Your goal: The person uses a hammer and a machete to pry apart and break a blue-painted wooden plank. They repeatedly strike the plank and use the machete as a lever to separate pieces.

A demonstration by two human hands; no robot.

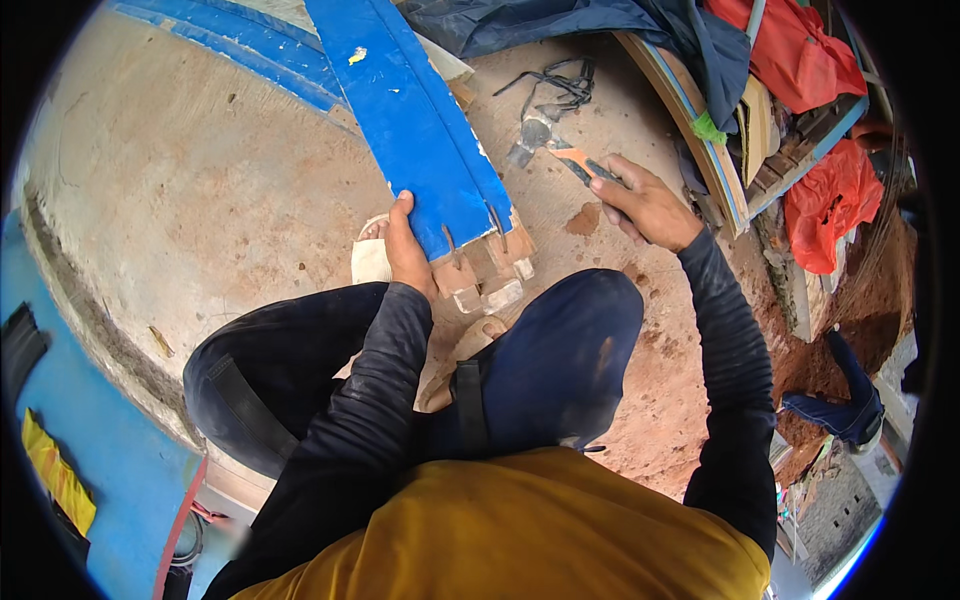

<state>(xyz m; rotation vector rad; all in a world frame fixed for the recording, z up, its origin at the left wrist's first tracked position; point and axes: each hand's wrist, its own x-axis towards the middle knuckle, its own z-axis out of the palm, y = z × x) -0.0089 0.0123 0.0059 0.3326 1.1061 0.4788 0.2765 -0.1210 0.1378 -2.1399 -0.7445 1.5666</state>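
Note:
I am crouched over a long blue-painted wooden plank [410, 110] that lies on a concrete floor. My left hand [408, 252] grips the plank's near left edge, close to its end, where bent nails [497, 222] stick out beside several small wooden blocks [478, 275]. My right hand [645, 205] is raised to the right of the plank and is closed around the handle of a claw hammer [553, 147]. The hammer's metal head points toward the plank, a short way off from it. My feet in pale sandals [372, 255] sit under the plank's end.
A dark strap [560, 85] lies on the floor behind the hammer. Stacked blue-edged boards [700, 140], a dark tarp [560, 25] and red bags [830, 200] crowd the upper right. Another blue board [250, 45] lies at the upper left. A blue surface [90, 430] with a yellow object is at lower left.

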